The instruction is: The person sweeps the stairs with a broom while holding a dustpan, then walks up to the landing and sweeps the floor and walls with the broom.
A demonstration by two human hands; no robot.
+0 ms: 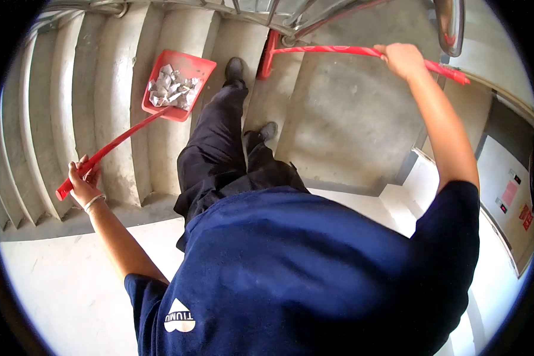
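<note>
My left hand is closed around the handle of a red long-handled dustpan, near the handle's end. Crumpled pale paper scraps lie in the pan, which is over the stairs left of my feet. With my right hand I grip the red handle of a broom. Its head is at the step by the railing, right of my upper foot, and the bristles are mostly hidden. The broom handle runs on past my hand to the right.
Concrete stairs run off to the left, and a landing lies to the right. A metal railing borders the far side, with a curved rail end at upper right. My shoes stand on separate steps. A white wall is near me.
</note>
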